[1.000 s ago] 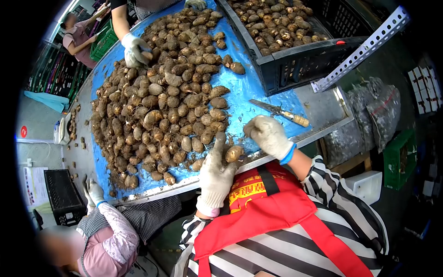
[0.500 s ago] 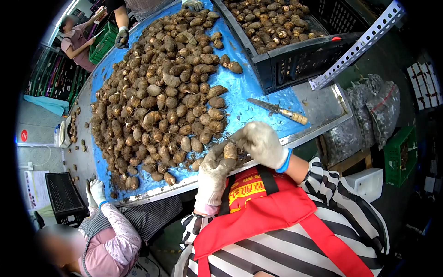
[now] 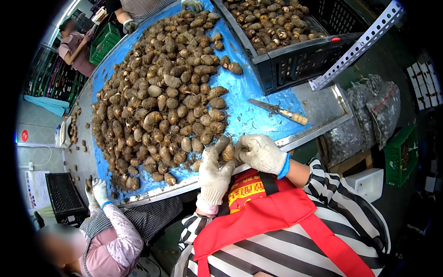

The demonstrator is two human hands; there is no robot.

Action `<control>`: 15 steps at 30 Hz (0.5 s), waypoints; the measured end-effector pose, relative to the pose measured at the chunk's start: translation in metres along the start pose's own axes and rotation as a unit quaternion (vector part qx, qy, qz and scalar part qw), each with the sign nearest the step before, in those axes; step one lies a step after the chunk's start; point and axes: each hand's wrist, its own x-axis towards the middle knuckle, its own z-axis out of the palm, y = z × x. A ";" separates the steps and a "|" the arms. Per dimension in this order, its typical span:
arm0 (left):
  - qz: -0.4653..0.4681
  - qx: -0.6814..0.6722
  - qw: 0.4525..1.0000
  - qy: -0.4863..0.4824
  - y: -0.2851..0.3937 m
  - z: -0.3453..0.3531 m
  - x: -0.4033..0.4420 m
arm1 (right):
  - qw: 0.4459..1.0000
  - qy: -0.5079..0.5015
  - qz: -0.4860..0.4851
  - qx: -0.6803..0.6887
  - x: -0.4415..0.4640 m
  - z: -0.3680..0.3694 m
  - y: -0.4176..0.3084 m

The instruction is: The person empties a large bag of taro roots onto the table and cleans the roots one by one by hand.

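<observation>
Since the metal table is largely covered by a blue sheet, and most of that by a big pile of brown tubers, plenty looks left to do; judged by volume, nowhere near finished. Tubers in the pile look dirt-covered, many with hairy roots on. Black crate at the table's far right, holding a good layer of loose tubers; bare floor of it shows at one side, so not full. Can't tell whether those are finished or waiting. Co-worker at lower left has gloved hands up at the table edge, by the near end of the pile. Knife lies flat on the sheet, handle toward the right edge, nobody touching it. Right hand, gloved, fingers curled in beside the tuber; can't tell if it pinches anything or just touches. Left hand, gloved, grasps a single tuber between thumb and fingers, over the near table edge, just off the pile. That one reads as mid-handling: not put down, one piece against a whole heap. Its underside is hidden, so its condition there is unclear.
</observation>
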 end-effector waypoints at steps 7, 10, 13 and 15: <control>-0.157 -0.399 0.903 -0.029 -0.003 -0.001 0.003 | 0.996 0.017 0.053 -0.070 0.015 -0.005 0.032; -0.168 -0.456 0.873 -0.028 -0.002 -0.003 0.002 | 0.996 0.025 0.064 0.048 0.011 -0.013 0.027; -0.179 -0.475 0.861 -0.034 -0.011 -0.002 0.003 | 0.996 0.060 -0.033 0.056 0.012 -0.023 0.005; -0.181 -0.483 0.856 -0.040 -0.015 -0.001 0.004 | 0.994 0.055 -0.084 0.041 0.012 -0.028 -0.009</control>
